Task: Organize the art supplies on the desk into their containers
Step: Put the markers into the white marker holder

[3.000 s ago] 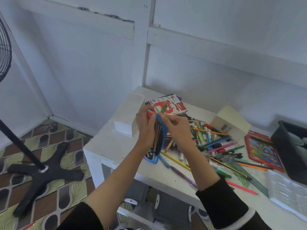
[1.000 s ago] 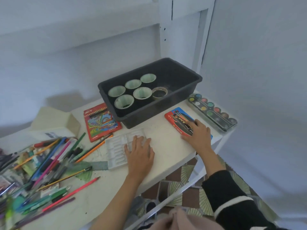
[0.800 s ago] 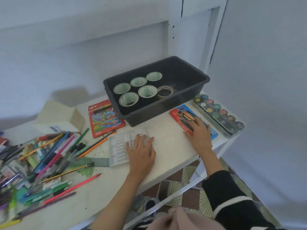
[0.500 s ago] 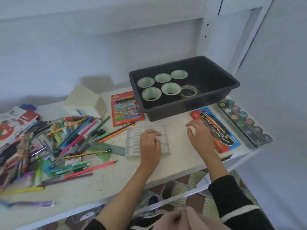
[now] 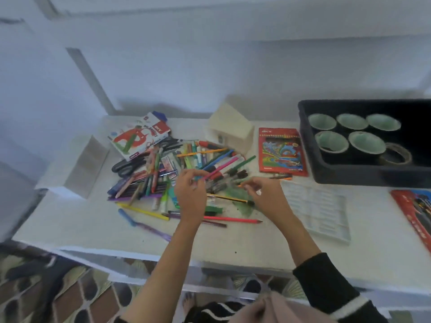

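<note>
Your left grip [image 5: 190,194] hangs over the near edge of the pile of pens and pencils [image 5: 177,166], fingers curled in toward the thumb right at the end of a pink marker [image 5: 221,165]; the blur hides whether it pinches that marker or anything else, so I cannot tell. Your right grip [image 5: 265,197] is just beside it, fingers likewise curled, with a speck of orange at the fingertips; whether it holds something there I cannot tell either.

Between the two lies a yellow-handled brush [image 5: 227,198] across a green see-through ruler [image 5: 243,206]; nearer you, a red pencil [image 5: 233,219], a yellow pencil [image 5: 144,210] and a blue-and-purple pen [image 5: 144,226] lie loose on the white worktop [image 5: 70,224].

The pile itself sits mid-worktop, still out of any container; black scissors [image 5: 127,166] lie at its left edge; an oil pastels box [image 5: 140,138] and a cream box [image 5: 229,134] stand behind it.

To its right a red coloured-pencil box [image 5: 282,152] lies flat; a white palette tray [image 5: 319,210] lies just right of your right grip. Behind that tray is a black tub [image 5: 349,178] holding five pale green cups [image 5: 321,122] in two rows, with a tape roll [image 5: 396,153] beside them. A red pack [image 5: 415,206] is cut off at the right edge; a white box [image 5: 86,164] sits at the far left end.
</note>
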The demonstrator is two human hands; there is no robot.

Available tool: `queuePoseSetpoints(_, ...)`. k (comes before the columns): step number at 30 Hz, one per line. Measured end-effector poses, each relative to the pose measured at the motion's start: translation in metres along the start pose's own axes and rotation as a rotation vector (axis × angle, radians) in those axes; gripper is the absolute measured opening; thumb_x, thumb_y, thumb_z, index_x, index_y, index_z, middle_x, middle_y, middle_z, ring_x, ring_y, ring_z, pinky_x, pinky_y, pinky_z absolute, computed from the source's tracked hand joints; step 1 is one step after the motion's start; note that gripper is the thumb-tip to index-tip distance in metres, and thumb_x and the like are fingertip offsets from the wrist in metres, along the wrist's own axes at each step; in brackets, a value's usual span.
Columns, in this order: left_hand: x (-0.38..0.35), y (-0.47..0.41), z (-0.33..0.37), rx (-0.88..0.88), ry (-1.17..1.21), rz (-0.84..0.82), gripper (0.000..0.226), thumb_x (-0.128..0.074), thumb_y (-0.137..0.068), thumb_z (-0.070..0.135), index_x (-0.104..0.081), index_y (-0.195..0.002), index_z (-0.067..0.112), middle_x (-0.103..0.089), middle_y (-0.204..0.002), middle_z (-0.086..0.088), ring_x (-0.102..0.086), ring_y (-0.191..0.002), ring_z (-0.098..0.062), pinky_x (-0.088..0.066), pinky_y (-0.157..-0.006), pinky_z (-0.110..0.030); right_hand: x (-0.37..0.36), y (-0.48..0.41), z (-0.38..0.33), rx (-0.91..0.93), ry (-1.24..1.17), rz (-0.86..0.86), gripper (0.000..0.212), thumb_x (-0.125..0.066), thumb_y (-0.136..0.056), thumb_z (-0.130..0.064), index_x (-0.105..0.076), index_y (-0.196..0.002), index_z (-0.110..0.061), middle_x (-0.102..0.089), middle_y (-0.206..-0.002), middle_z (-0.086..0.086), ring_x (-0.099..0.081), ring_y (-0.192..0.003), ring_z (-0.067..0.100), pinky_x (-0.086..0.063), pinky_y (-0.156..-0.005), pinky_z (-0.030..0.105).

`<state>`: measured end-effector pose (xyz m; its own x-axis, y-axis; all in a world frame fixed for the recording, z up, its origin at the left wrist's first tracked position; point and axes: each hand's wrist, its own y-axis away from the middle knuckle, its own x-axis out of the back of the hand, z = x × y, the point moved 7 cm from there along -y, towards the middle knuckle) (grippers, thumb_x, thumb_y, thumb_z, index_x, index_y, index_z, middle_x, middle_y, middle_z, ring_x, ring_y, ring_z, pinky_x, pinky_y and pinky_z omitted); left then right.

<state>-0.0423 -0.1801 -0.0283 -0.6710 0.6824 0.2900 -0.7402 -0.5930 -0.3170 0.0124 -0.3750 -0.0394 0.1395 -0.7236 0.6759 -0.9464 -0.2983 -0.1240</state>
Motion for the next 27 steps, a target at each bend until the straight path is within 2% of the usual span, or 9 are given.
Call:
queuePoseSetpoints(2, 0.046, -0.027, -0.014, 0.015, -0.035, 0.067, 0.033, -0.055, -0.079, -0.012, -0.066, -0.076, 0.019, -0.060, -0.096, 0.009, -0.055, -0.093, -0.006, -0.049, -0.076, -0.034, -0.035, -0.010, -0.033, 0.043, -0.020, -0.067, 0.013, -0.061, -0.087, -0.010, -0.073, -0.093, -0.013, -0.070, -0.081, -0.001, -0.058, -0.068, 0.007, -0.049, -0.068, 0.020)
queuePoseSetpoints(5, 0.119, -0.074, -0.040, 0.024, -0.237, 0.169, 0.021, -0.059, -0.078, -0.006, -0.070, -0.083, 0.011, -0.062, -0.102, -0.009, -0.053, -0.100, -0.022, -0.046, -0.084, -0.040, -0.086, -0.023, -0.079, 0.084, -0.030, -0.170, 0.012, -0.061, -0.089, -0.013, -0.072, -0.094, -0.014, -0.069, -0.082, -0.004, -0.054, -0.064, -0.002, -0.040, -0.062, 0.005)
queuePoseSetpoints(7, 0.167, -0.107, -0.059, 0.027, -0.457, 0.209, 0.021, -0.059, -0.076, 0.003, -0.071, -0.092, 0.011, -0.059, -0.106, -0.014, -0.050, -0.104, -0.032, -0.045, -0.085, -0.041, -0.116, -0.032, -0.106, 0.083, -0.055, -0.208, 0.012, -0.061, -0.089, -0.014, -0.072, -0.094, -0.014, -0.068, -0.082, -0.004, -0.058, -0.068, 0.002, -0.043, -0.066, 0.012)
queuePoseSetpoints(10, 0.223, -0.152, -0.086, 0.088, -0.787, 0.186, 0.040, -0.057, -0.074, 0.026, -0.063, -0.112, 0.015, -0.047, -0.122, -0.015, -0.039, -0.118, -0.035, -0.035, -0.092, -0.047, -0.154, -0.045, -0.142, 0.089, -0.040, -0.254, 0.014, -0.059, -0.091, -0.017, -0.071, -0.098, -0.016, -0.068, -0.086, -0.004, -0.058, -0.073, 0.004, -0.045, -0.072, 0.016)
queuePoseSetpoints(14, 0.258, -0.201, -0.131, 0.291, -0.987, -0.074, 0.081, -0.065, -0.078, 0.050, -0.027, -0.142, 0.020, -0.021, -0.148, -0.015, -0.014, -0.139, -0.033, -0.017, -0.107, -0.058, -0.196, -0.062, -0.185, 0.102, -0.040, -0.300, 0.017, -0.056, -0.093, -0.020, -0.069, -0.104, -0.018, -0.069, -0.090, -0.001, -0.060, -0.077, 0.006, -0.051, -0.074, 0.024)
queuePoseSetpoints(16, 0.264, -0.213, -0.152, 0.404, -0.954, -0.197, 0.098, -0.065, -0.077, 0.057, -0.009, -0.148, 0.022, -0.009, -0.154, -0.016, -0.009, -0.142, -0.035, -0.015, -0.108, -0.061, -0.215, -0.070, -0.202, 0.096, -0.026, -0.349, 0.018, -0.056, -0.092, -0.020, -0.068, -0.105, -0.019, -0.068, -0.093, -0.003, -0.060, -0.078, 0.006, -0.051, -0.073, 0.024)
queuePoseSetpoints(18, 0.266, -0.216, -0.172, 0.510, -0.858, -0.274, 0.105, -0.066, -0.076, 0.059, 0.001, -0.150, 0.023, -0.010, -0.154, -0.016, -0.015, -0.140, -0.037, -0.019, -0.108, -0.059, -0.234, -0.077, -0.215, 0.084, -0.004, -0.409, 0.015, -0.056, -0.091, -0.021, -0.067, -0.102, -0.023, -0.067, -0.098, -0.004, -0.062, -0.083, 0.009, -0.054, -0.078, 0.031)
queuePoseSetpoints(24, 0.286, -0.216, -0.186, 0.473, -0.687, -0.166, 0.101, -0.070, -0.065, 0.058, -0.017, -0.144, 0.024, -0.042, -0.131, -0.010, -0.042, -0.122, -0.033, -0.039, -0.099, -0.052, -0.268, -0.102, -0.253, 0.143, 0.189, -0.538, 0.030, -0.051, -0.093, -0.020, -0.059, -0.121, -0.014, -0.063, -0.116, 0.004, -0.058, -0.100, 0.015, -0.041, -0.079, 0.022)
queuePoseSetpoints(27, 0.308, -0.207, -0.185, 0.446, -0.367, -0.038, 0.099, -0.070, -0.060, 0.049, -0.022, -0.144, 0.025, -0.045, -0.129, -0.003, -0.047, -0.118, -0.028, -0.044, -0.093, -0.042, -0.289, -0.118, -0.269, 0.119, 0.160, -0.562, 0.043, -0.052, -0.094, -0.023, -0.046, -0.135, -0.009, -0.058, -0.126, 0.009, -0.053, -0.114, 0.020, -0.039, -0.092, 0.025)
